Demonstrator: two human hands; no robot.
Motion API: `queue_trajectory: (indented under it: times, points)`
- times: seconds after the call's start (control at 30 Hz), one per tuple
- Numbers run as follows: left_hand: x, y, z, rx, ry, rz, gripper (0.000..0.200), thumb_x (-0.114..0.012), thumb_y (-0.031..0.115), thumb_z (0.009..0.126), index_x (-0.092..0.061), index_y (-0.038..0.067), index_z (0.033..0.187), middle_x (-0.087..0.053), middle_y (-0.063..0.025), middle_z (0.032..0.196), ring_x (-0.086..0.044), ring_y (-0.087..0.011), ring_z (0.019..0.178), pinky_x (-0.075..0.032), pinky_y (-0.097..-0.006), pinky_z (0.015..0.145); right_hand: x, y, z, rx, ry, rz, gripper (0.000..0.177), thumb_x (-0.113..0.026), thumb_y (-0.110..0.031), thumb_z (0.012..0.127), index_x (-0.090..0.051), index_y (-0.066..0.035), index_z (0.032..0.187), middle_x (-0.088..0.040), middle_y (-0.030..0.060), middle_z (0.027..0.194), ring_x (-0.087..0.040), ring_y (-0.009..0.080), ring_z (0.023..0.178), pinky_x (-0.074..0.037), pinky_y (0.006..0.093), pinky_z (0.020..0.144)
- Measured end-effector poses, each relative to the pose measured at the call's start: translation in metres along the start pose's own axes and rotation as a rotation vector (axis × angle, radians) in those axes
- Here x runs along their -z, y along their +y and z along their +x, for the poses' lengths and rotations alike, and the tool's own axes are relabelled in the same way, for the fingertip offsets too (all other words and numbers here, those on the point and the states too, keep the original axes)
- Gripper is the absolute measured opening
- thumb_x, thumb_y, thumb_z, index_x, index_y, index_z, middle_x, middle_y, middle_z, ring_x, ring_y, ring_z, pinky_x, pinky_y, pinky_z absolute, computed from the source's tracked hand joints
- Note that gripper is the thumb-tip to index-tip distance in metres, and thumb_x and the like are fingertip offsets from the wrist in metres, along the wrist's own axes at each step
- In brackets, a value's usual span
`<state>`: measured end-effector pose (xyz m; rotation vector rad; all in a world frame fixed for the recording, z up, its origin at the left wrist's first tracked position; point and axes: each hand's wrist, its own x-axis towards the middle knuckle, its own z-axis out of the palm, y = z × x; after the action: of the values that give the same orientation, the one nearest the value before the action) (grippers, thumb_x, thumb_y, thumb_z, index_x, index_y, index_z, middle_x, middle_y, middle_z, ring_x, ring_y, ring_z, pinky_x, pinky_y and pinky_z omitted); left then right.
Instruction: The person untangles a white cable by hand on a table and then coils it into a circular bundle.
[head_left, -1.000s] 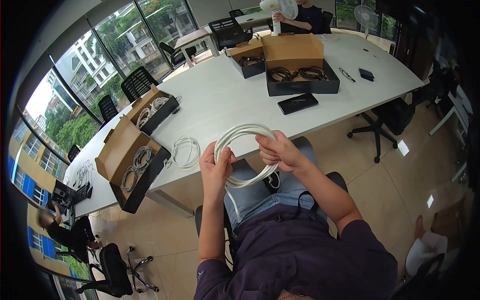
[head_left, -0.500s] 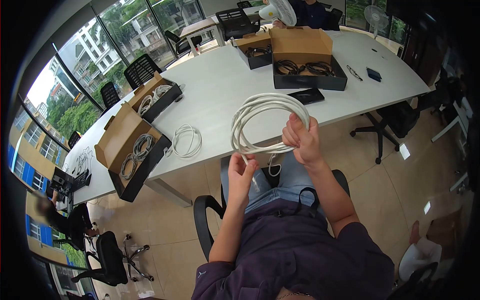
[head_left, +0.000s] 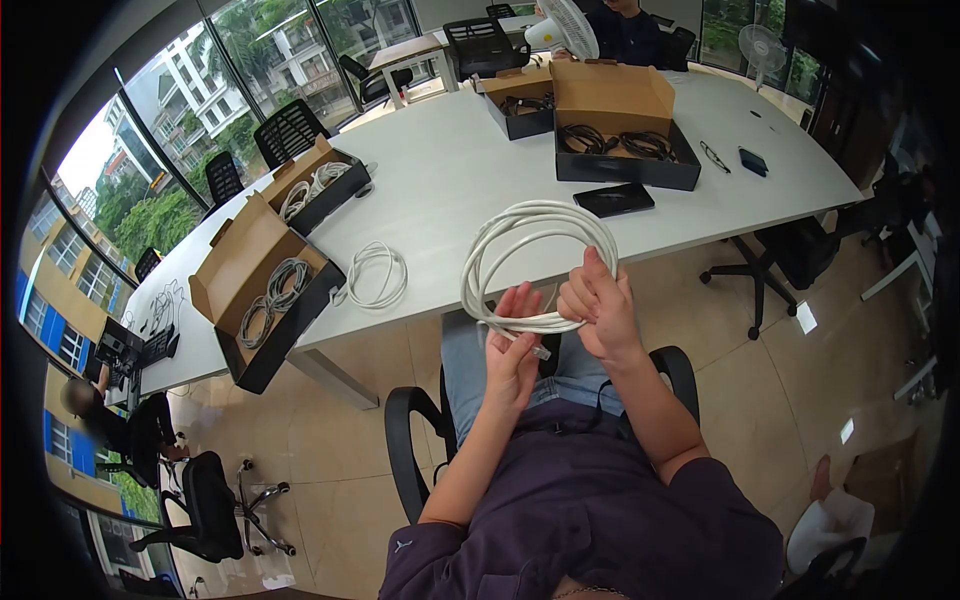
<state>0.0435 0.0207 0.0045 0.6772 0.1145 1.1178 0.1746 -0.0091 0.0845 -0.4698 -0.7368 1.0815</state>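
A white network cable (head_left: pixel 487 247), wound into a loose coil of several loops, is held up in front of my lap near the table edge. My right hand (head_left: pixel 600 308) is closed around the right side of the coil, thumb pointing up. At the bottom of the loops, my left hand (head_left: pixel 512 365) has its fingers behind the cable and its thumb in front, holding the strands there. A small clear plug (head_left: pixel 542 352) on a cable end sticks out beside the left thumb.
On the white table (head_left: pixel 440 170), another white coil (head_left: pixel 377 275) lies left of my hands. Open boxes of grey cables (head_left: pixel 275 300) and black cables (head_left: pixel 615 140) stand left and behind. A black phone (head_left: pixel 614 199) lies near the front edge. People sit far back and left.
My left hand has moved up and right, from below the coil onto its bottom strands. The coil has dropped slightly, and the plug now shows beside my left thumb.
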Motion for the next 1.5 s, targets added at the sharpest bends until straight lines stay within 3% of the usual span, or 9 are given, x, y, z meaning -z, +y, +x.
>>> queue_trajectory:
  times: [0.37,0.57,0.6,0.77,0.87,0.97,1.1,1.4,1.5]
  points:
    - [0.013,0.026,0.014,-0.064,-0.069,0.024,0.050,-0.068,0.002,0.083,-0.044,0.002,0.126,-0.066,-0.0121,0.100,-0.067,-0.0241,0.093,-0.051,-0.0412,0.097,0.019,0.008,-0.015,-0.180,0.113,-0.013,0.049,-0.053,-0.033,0.099,-0.034,-0.015,0.058,-0.029,-0.0052,0.045,-0.027,0.0051,0.038,-0.028,0.0250,0.040]
    - [0.018,0.042,0.015,0.215,-0.353,-0.446,0.020,-0.045,0.025,0.102,-0.050,0.007,0.096,-0.043,0.0056,0.051,-0.044,-0.0040,0.044,-0.045,-0.0218,0.054,0.044,0.038,-0.028,-0.459,0.096,0.176,0.040,-0.052,-0.031,0.099,-0.041,-0.013,0.066,-0.037,-0.0032,0.051,-0.038,0.0079,0.046,-0.048,0.0301,0.059]
    - [0.013,0.047,0.013,0.248,-0.264,-0.366,0.028,-0.035,0.028,0.105,-0.047,0.008,0.091,-0.032,0.0083,0.044,-0.030,-0.0007,0.035,-0.027,-0.0202,0.041,0.051,0.045,-0.031,-0.528,0.069,0.255,0.037,-0.053,-0.030,0.099,-0.043,-0.013,0.068,-0.040,-0.0025,0.053,-0.042,0.0086,0.048,-0.052,0.0315,0.064]
    - [0.007,0.063,0.012,0.468,-0.260,-0.149,0.024,-0.039,0.022,0.104,-0.051,0.006,0.092,-0.033,0.0087,0.046,-0.030,-0.0012,0.035,-0.024,-0.0199,0.039,0.059,0.032,-0.043,-0.478,0.105,-0.094,0.012,-0.059,-0.016,0.093,-0.052,-0.007,0.096,-0.054,0.0037,0.079,-0.061,0.0149,0.074,-0.054,0.0316,0.077]
    - [0.006,0.066,0.014,0.649,-0.192,-0.187,0.019,-0.042,0.015,0.102,-0.056,0.003,0.096,-0.033,0.0085,0.046,-0.029,-0.0008,0.035,-0.023,-0.0197,0.037,0.059,0.013,-0.041,-0.096,0.065,-0.451,0.040,-0.068,0.001,0.083,-0.049,-0.004,0.118,-0.056,0.0095,0.110,-0.065,0.0148,0.085,-0.055,0.0279,0.074]
    - [-0.005,0.048,0.011,0.819,-0.187,-0.015,0.012,-0.047,0.011,0.100,-0.056,0.003,0.098,-0.033,0.0081,0.047,-0.028,-0.0004,0.035,-0.022,-0.0194,0.035,0.048,-0.013,-0.039,-0.061,-0.161,-0.988,0.045,-0.068,0.001,0.081,-0.049,-0.005,0.122,-0.061,0.0083,0.101,-0.064,0.0131,0.083,-0.053,0.0265,0.070]
    - [-0.007,0.039,0.011,0.907,-0.300,0.090,0.011,-0.058,0.006,0.093,-0.056,0.001,0.103,-0.037,0.0068,0.048,-0.030,-0.0003,0.035,-0.024,-0.0194,0.035,0.060,-0.005,-0.032,-0.222,-0.363,-1.030,0.009,-0.061,-0.002,0.083,-0.066,0.000,0.090,-0.063,0.0020,0.074,-0.055,0.0067,0.060,-0.045,0.0242,0.054]
    - [-0.007,0.049,0.012,1.012,-0.345,0.384,0.013,-0.062,0.005,0.089,-0.057,0.002,0.101,-0.043,0.0050,0.056,-0.032,-0.0011,0.037,-0.022,-0.0201,0.036,0.035,-0.041,-0.029,-0.812,-0.466,-1.104,0.021,-0.071,-0.019,0.083,-0.069,0.000,0.091,-0.066,0.0044,0.073,-0.058,0.0093,0.065,-0.047,0.0259,0.059]
    - [-0.050,0.069,-0.011,1.127,-0.383,0.188,0.008,-0.059,0.000,0.087,-0.055,0.001,0.094,-0.039,0.0062,0.051,-0.030,-0.0004,0.035,-0.018,-0.0204,0.036,0.059,-0.057,-0.006,-0.308,-1.277,-0.707,0.038,-0.074,-0.032,0.083,-0.070,0.001,0.101,-0.067,0.0047,0.078,-0.062,0.0139,0.073,-0.049,0.0293,0.064]
